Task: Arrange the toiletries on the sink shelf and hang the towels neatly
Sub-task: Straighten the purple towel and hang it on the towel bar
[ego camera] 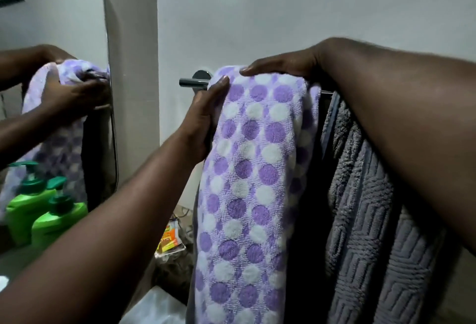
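Now the dotted towel hangs folded over the towel bar, its purple and white spots running down below both hands. The right hand lies flat on the fold at the top, fingers straight and close together, pressing the cloth directly beneath them onto the bar. The left hand holds the towel's left edge: its thumb lies along the front of the cloth, while the other fingers go behind the edge and cannot be seen. The bar's bare end sticks out just left of that thumb. Beyond the right wrist, a grey towel hangs beside the dotted one. Well below and left of the left hand stands a green pump bottle against the mirror.
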### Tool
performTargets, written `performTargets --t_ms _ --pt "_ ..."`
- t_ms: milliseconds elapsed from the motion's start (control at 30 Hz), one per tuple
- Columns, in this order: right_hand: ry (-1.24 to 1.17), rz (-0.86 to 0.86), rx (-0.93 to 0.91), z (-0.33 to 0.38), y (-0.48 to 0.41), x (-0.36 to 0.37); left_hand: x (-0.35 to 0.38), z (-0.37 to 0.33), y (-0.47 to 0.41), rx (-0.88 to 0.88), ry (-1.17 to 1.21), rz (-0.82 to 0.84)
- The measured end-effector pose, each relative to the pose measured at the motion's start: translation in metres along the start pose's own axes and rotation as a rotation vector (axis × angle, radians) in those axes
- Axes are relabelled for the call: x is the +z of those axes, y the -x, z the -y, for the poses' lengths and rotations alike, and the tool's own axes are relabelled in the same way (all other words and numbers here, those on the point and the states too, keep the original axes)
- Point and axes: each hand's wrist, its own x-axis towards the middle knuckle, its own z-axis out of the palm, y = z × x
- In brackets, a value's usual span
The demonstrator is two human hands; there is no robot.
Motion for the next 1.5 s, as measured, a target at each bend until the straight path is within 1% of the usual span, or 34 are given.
performTargets --t_ms 67,233,300,333,367,400,433,467,533,567,600,667,700,733,800,867,933,1067,1133,1200,1267,1367,1433,1500 --pt "0.000 0.013 0.022 -0.002 -0.005 -0.003 -0.006 0.002 -0.004 0.037 -0.027 -0.004" --pt "-0.161 0.051 -0.003 -0.004 -0.015 -0.001 -0.009 0.007 0.009 0.068 -0.179 -0.102" --pt "-0.175 0.025 -0.008 -0.003 -0.015 0.000 -0.013 0.009 0.019 0.111 -0.216 -0.085" --pt "-0.118 -0.037 -0.018 -0.002 -0.015 0.000 -0.017 0.011 0.022 0.141 -0.248 -0.084" --pt "0.023 -0.157 -0.030 -0.001 -0.015 -0.001 -0.019 0.011 0.024 0.164 -0.275 -0.083" --pt "0.237 -0.330 -0.055 0.001 -0.013 -0.004 -0.022 0.011 0.025 0.185 -0.309 -0.086" --pt "0.448 -0.515 -0.119 0.005 -0.013 -0.006 -0.025 0.011 0.024 0.205 -0.354 -0.090" --pt "0.603 -0.647 -0.210 0.009 -0.012 -0.007 -0.029 0.013 0.022 0.223 -0.402 -0.089" --pt "0.821 -0.801 -0.367 0.017 -0.007 -0.004 -0.036 0.018 0.019 0.245 -0.463 -0.065" --pt "0.877 -0.826 -0.428 0.023 -0.005 0.002 -0.039 0.022 0.018 0.247 -0.476 -0.050" --pt "0.887 -0.803 -0.488 0.027 -0.006 0.009 -0.043 0.027 0.016 0.249 -0.482 -0.043" --pt "0.870 -0.651 -0.563 0.022 -0.013 0.030 -0.046 0.036 0.015 0.269 -0.485 -0.034" --pt "1.000 -0.601 -0.578 0.014 -0.018 0.038 -0.045 0.040 0.015 0.289 -0.498 -0.033" --pt "1.190 -0.602 -0.525 0.006 -0.019 0.045 -0.044 0.043 0.015 0.306 -0.515 -0.034" --pt "1.390 -0.695 -0.498 -0.012 -0.016 0.052 -0.042 0.047 0.016 0.308 -0.546 -0.040" --pt "1.521 -0.729 -0.556 -0.025 -0.014 0.046 -0.040 0.052 0.016 0.307 -0.563 -0.068" --pt "1.594 -0.750 -0.590 -0.035 -0.013 0.043 -0.037 0.063 0.017 0.365 -0.645 -0.159" --pt "1.620 -0.885 -0.610 -0.062 -0.006 0.048 -0.011 0.100 0.042 0.601 -1.002 -0.368" --pt "1.620 -0.948 -0.620 -0.078 0.000 0.055 0.009 0.121 0.062 0.641 -1.161 -0.380" --pt "1.624 -0.969 -0.602 -0.095 0.008 0.061 0.022 0.150 0.072 0.656 -1.358 -0.325" --pt "1.616 -0.957 -0.576 -0.111 0.019 0.068 0.031 0.175 0.077 0.632 -1.500 -0.320" --pt "1.605 -0.929 -0.547 -0.135 0.038 0.079 0.039 0.201 0.084 0.609 -1.605 -0.367" --pt "1.575 -0.919 -0.529 -0.155 0.051 0.085 0.038 0.217 0.090 0.617 -1.653 -0.348" --pt "1.520 -0.936 -0.520 -0.176 0.064 0.092 0.037 0.230 0.099 0.588 -1.685 -0.311"
